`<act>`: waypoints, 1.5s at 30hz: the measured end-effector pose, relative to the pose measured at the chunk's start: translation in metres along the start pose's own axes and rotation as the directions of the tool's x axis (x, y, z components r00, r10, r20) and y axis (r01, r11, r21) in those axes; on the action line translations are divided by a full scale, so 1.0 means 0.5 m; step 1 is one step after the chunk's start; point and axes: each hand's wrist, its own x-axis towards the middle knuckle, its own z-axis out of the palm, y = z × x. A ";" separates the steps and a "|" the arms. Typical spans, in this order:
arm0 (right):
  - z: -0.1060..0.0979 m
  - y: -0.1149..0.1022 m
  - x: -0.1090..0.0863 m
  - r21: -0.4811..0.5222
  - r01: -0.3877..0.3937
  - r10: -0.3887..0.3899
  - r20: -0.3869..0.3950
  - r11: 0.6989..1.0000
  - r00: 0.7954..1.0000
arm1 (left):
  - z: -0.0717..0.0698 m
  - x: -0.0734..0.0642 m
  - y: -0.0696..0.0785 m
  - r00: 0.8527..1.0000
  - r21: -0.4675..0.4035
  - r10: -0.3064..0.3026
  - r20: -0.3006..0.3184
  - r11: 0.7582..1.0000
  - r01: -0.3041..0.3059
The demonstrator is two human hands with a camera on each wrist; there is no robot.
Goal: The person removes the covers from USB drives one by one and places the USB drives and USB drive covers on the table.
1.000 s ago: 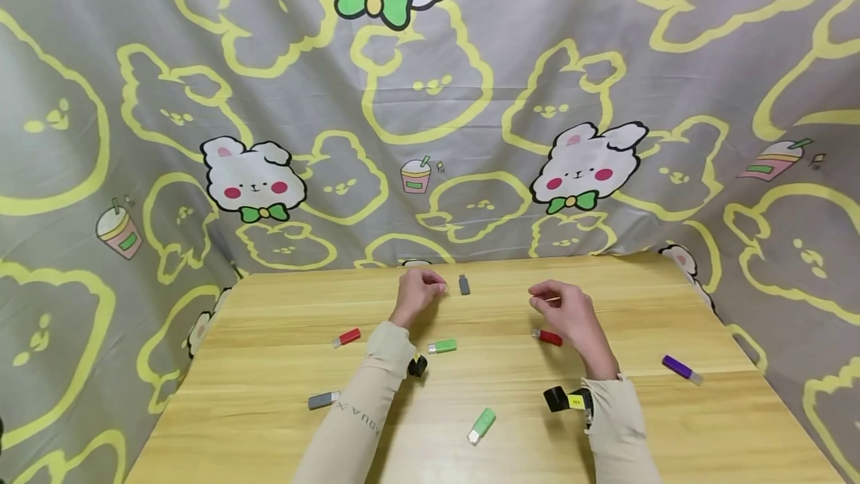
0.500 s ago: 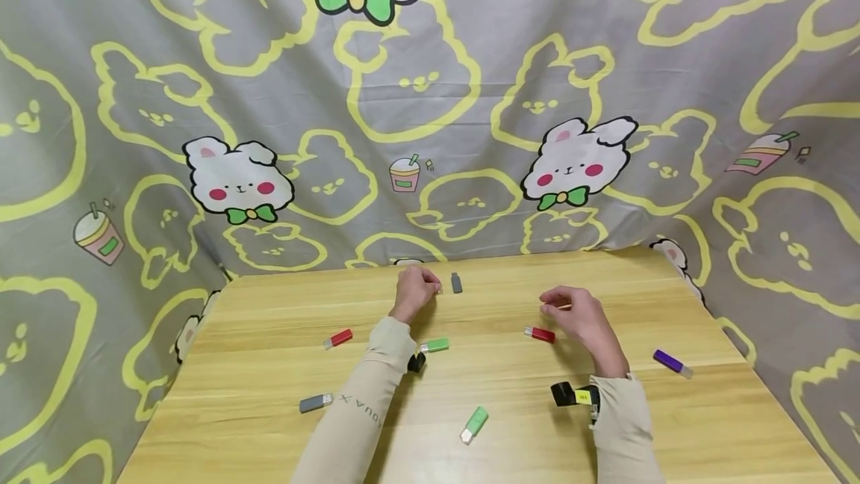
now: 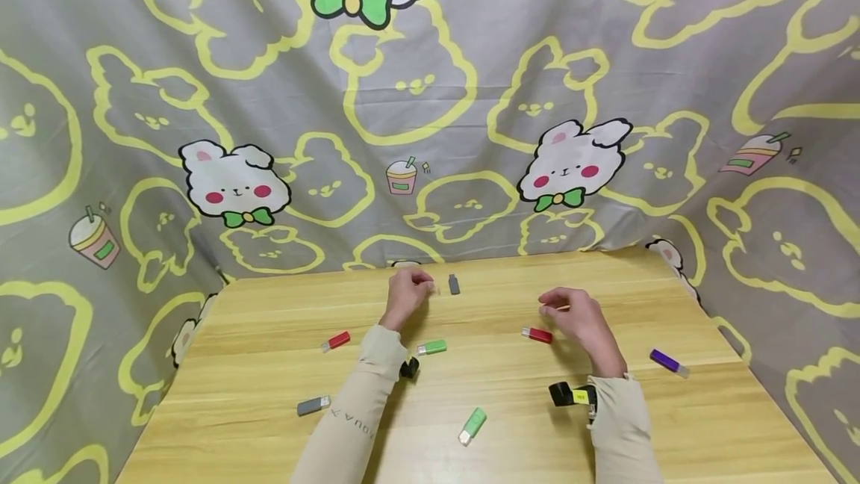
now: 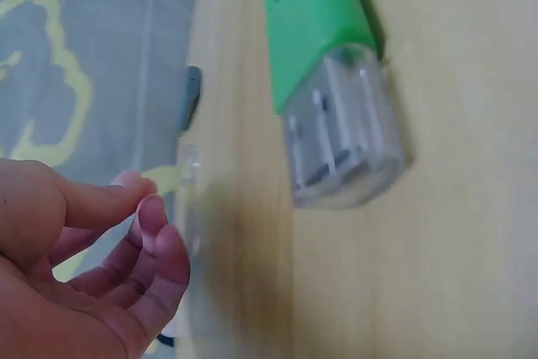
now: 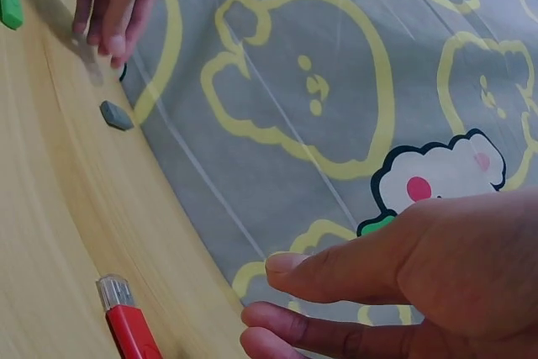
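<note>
Table (image 3: 222,394), curtain (image 3: 571,13) behind. Hands apart, seemingly empty: left hand (image 3: 407,297) near grey USB stick (image 3: 454,285), right hand (image 3: 576,317) by red stick (image 3: 540,335); lowering left sleeve (image 3: 356,402) could knock green stick (image 3: 434,347).

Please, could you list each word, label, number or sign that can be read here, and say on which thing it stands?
"A", "U", "X": dark letters that seem readable on the left sleeve; the rest is unclear.
Yellow label by the right wrist camera: printed, but too small to read.
USB sticks: no readable text.
Patterned cloth: drawings, no readable words.
</note>
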 end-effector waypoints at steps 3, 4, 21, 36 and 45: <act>0.001 0.000 -0.001 -0.003 -0.004 0.004 -0.004 1.000 1.000 | -0.016 -0.019 0.000 1.000 -0.054 -0.017 -0.006 0.998 0.016; 0.001 0.000 -0.001 -0.008 -0.001 0.001 -0.006 1.000 1.000 | -0.021 -0.026 0.002 1.000 -0.070 -0.025 -0.008 0.997 0.025; 0.035 0.005 0.007 -0.093 -0.078 0.089 0.122 0.993 0.989 | -0.080 -0.122 0.020 0.995 -0.256 0.075 0.063 0.965 -0.056; 0.057 0.010 0.010 -0.146 -0.028 0.043 0.105 0.989 0.994 | -0.078 -0.140 0.051 0.984 -0.238 0.116 0.137 0.968 -0.081; 0.064 0.010 0.011 -0.097 -0.015 0.026 0.113 0.995 0.993 | -0.076 -0.147 0.054 0.981 -0.238 0.132 0.142 0.966 -0.096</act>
